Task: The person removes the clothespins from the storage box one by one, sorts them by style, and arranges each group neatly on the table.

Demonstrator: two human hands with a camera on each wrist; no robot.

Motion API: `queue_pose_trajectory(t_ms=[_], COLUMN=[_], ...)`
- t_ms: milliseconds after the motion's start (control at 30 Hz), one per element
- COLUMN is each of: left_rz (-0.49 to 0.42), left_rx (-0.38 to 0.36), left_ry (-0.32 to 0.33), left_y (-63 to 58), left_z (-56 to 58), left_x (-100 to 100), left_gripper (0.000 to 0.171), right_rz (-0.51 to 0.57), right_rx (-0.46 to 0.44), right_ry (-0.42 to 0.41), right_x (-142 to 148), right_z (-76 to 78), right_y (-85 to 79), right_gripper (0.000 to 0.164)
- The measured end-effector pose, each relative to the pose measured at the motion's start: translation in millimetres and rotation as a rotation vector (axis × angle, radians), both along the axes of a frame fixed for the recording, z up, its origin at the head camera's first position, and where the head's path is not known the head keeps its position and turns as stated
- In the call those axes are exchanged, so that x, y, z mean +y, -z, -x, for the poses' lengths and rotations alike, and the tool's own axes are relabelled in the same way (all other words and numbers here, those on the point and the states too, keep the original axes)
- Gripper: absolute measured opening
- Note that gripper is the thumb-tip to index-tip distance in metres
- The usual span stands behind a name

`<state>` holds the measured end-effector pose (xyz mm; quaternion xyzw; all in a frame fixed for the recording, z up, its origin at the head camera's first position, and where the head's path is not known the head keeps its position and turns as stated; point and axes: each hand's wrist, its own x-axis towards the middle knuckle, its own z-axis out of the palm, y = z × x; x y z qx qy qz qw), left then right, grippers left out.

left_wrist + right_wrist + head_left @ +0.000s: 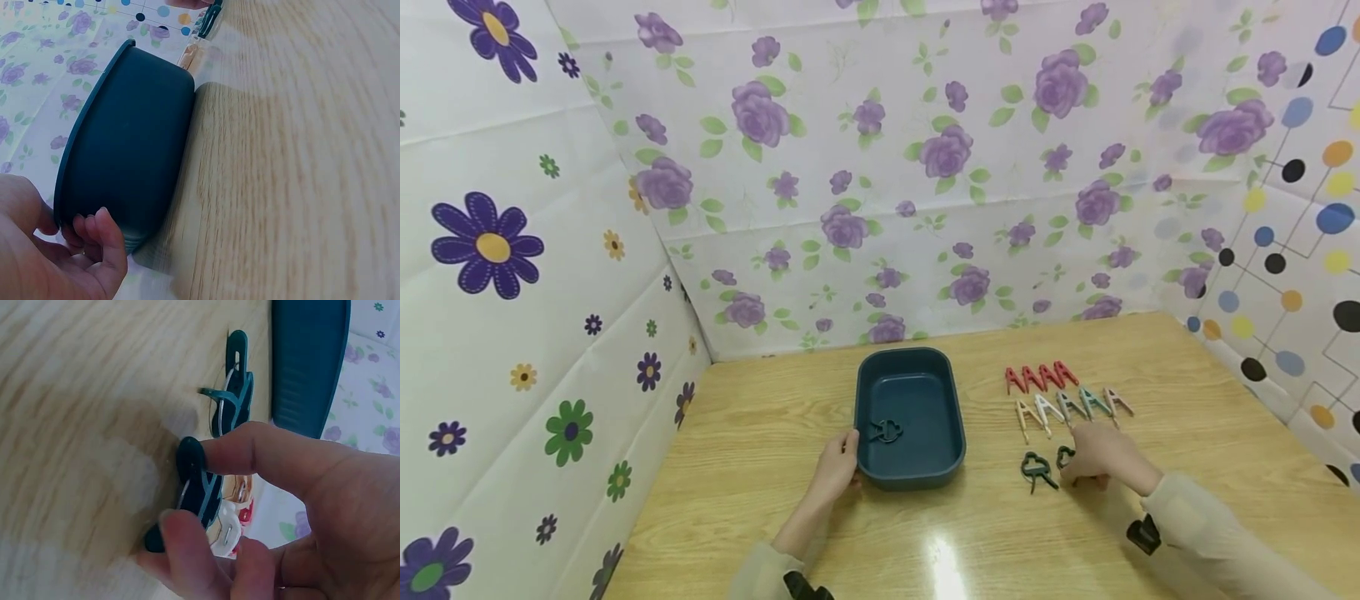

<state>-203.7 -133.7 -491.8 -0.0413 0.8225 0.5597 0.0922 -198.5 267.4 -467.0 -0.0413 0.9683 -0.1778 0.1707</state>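
Observation:
A dark blue plastic basin (957,417) stands mid-table, with one dark green clothespin (887,431) lying inside. At its near left side, my left hand (837,467) grips the rim, fingers curled against the outer wall in the left wrist view. Over to the right, my right hand (1105,458) pinches another dark green clothespin (195,472) by its handles between thumb and fingers, low over the table. Its far part is hidden by the hand in the head view. Just left of that hand lies a third dark green clothespin (1037,470), apart from the fingers.
Behind the right hand lies a row of red clothespins (1032,379). In front of it is a mixed row, including a white clothespin (1048,410) and a teal one (1095,402). Flowered cloth (850,275) walls the back of the wooden table (760,417).

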Motion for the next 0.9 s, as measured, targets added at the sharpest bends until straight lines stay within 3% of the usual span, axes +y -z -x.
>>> queue_pose_trajectory(t_ms=[167,367,467,567,733,800,900], left_rz=[-0.006,-0.018,-0.024,-0.027,-0.022,-0.02,-0.014], left_rx=[-0.001,0.002,-0.002,-0.012,-0.017,-0.013,-0.006], left_ry=[0.005,0.006,0.008,0.007,0.004,0.006,0.011], left_y=[-0.1,0.2,0.0,-0.1,-0.6,-0.7,-1.1], left_z=[-1.0,0.2,0.7,1.1,1.8,1.7,1.0], left_x=[-0.4,-1.3,-1.8,-1.9,-2.3,-2.4,-2.2], left_gripper=[0.049,0.05,0.05,0.049,0.049,0.049,0.048], right_rz=[0.0,-0.023,-0.036,-0.039,-0.023,0.008,0.039], right_rx=[0.001,-0.002,0.016,0.06,0.155,0.186,0.217], right_ry=[-0.025,-0.052,-0.059,-0.073,-0.098,-0.108,-0.121], right_x=[0.4,0.4,-3.3,-10.0,-26.5,-34.1,-45.8], right_z=[1.1,3.2,6.8,11.5,21.1,24.5,27.7], right_y=[-2.6,-13.8,-18.6,-20.6,-24.8,-29.2,-36.4], right_gripper=[0.041,0.06,0.046,0.051,0.028,0.042,0.049])
